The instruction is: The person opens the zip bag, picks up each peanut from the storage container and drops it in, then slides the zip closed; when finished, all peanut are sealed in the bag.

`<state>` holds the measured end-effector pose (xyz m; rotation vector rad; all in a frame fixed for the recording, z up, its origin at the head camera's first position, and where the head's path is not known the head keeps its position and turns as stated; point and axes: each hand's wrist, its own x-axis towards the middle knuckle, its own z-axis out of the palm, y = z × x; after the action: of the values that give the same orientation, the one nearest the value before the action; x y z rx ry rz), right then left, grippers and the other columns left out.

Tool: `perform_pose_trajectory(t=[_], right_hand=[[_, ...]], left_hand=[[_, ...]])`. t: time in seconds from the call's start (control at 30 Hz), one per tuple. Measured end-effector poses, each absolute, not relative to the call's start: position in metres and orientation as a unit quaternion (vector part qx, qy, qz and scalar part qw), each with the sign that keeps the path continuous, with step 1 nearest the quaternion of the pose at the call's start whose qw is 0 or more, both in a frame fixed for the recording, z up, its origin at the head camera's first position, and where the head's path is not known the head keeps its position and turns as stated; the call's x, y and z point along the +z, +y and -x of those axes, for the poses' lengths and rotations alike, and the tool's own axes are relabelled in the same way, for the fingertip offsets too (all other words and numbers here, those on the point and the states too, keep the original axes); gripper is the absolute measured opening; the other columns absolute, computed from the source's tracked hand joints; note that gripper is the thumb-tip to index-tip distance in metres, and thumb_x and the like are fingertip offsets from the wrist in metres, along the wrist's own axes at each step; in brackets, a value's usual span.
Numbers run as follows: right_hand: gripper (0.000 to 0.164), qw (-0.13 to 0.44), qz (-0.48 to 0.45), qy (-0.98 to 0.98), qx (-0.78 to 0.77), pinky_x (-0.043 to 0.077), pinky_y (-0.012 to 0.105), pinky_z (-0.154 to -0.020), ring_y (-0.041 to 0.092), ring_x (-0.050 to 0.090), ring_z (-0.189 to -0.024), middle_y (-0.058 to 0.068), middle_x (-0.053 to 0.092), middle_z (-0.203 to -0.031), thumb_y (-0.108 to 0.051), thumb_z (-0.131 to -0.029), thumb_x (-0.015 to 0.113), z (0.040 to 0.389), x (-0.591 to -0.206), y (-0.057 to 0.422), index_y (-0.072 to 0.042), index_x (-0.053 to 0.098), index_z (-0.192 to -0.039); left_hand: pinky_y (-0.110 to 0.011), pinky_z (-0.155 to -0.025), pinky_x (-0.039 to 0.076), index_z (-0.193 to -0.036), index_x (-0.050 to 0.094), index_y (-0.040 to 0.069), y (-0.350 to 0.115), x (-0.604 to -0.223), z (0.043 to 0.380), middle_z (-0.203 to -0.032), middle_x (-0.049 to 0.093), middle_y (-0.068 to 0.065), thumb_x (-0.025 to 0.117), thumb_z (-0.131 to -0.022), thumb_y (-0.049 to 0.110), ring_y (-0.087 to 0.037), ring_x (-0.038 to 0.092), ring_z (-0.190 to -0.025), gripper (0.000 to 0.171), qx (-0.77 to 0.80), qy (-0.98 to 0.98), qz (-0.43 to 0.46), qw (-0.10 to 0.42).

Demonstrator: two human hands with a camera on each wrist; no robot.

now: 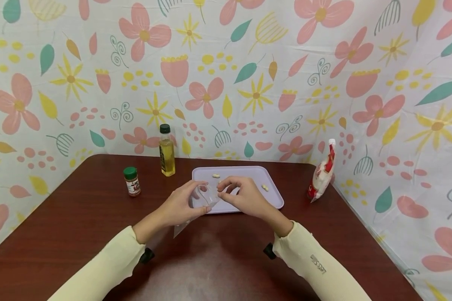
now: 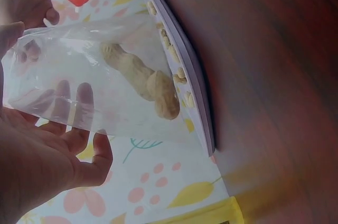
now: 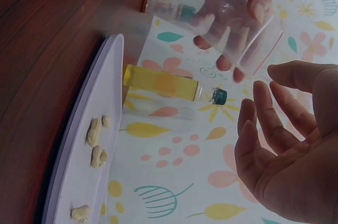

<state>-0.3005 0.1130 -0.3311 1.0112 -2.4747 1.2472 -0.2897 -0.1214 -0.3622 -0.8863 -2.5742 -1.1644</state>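
A clear plastic bag point(image 1: 210, 195) is held by my left hand point(image 1: 181, 205), its thumb on one side and its fingers on the other. Unshelled peanuts point(image 2: 138, 78) lie in the lower end of the bag. My right hand point(image 1: 248, 196) is beside the bag's mouth, fingers loosely bent. In the right wrist view a small gap separates its fingertips from the bag's edge, and it holds nothing. Both hands are above the front of a pale lilac tray point(image 1: 248, 172). Several more peanuts point(image 3: 94, 131) lie on that tray.
Behind the left hand stand a green-capped spice jar point(image 1: 132, 182) and a bottle of yellow oil point(image 1: 167, 152). A red and white pouch point(image 1: 322, 173) with a white cap stands at the table's right edge. A flower-patterned cloth point(image 1: 218, 75) hangs behind the dark table point(image 1: 79, 217).
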Motion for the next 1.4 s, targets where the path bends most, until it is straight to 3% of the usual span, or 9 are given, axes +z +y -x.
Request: perform_pose_trajectory(t=[0.13,0.43,0.93,1.4], right_hand=[[0.009,0.095,-0.335,-0.833,0.430,0.053,0.031,-0.061,0.015,0.066,-0.078,-0.003,0.072,-0.091,-0.008,-0.087,0.073,0.305,-0.334,0.115,-0.012,0.075,-0.095],[0.007,0.088,-0.317,-0.832,0.447,0.055,0.039,-0.069,0.021,0.067,-0.079,0.006,0.073,-0.094,-0.005,-0.087,0.072,0.325,-0.341,0.120,-0.005,0.074,-0.094],[0.005,0.082,-0.272,-0.873,0.396,0.054,0.035,-0.074,0.016,0.066,-0.083,0.001,0.072,-0.086,-0.005,-0.084,0.075,0.365,-0.361,0.124,-0.003,0.074,-0.089],[0.011,0.024,-0.267,-0.905,0.331,0.053,0.032,-0.072,0.020,0.068,-0.086,0.004,0.074,-0.089,-0.003,-0.084,0.075,0.392,-0.384,0.124,0.000,0.076,-0.094]], left_hand=[[-0.043,-0.084,0.048,-0.138,0.053,0.016,-0.122,-0.361,0.290,-0.126,0.058,-0.001,0.079,-0.083,0.033,-0.018,0.056,-0.101,0.064,-0.394,-0.865,0.297,0.094],[-0.037,-0.079,0.048,-0.138,0.053,0.018,-0.124,-0.364,0.297,-0.125,0.058,0.000,0.078,-0.083,0.038,-0.020,0.058,-0.099,0.064,-0.374,-0.880,0.280,0.084],[-0.038,-0.081,0.046,-0.139,0.053,0.019,-0.128,-0.367,0.299,-0.123,0.058,0.002,0.076,-0.084,0.040,-0.015,0.056,-0.099,0.063,-0.360,-0.888,0.275,0.084],[-0.040,-0.084,0.045,-0.141,0.053,0.016,-0.132,-0.368,0.297,-0.127,0.058,0.000,0.077,-0.085,0.041,-0.017,0.054,-0.100,0.066,-0.363,-0.890,0.263,0.077]])
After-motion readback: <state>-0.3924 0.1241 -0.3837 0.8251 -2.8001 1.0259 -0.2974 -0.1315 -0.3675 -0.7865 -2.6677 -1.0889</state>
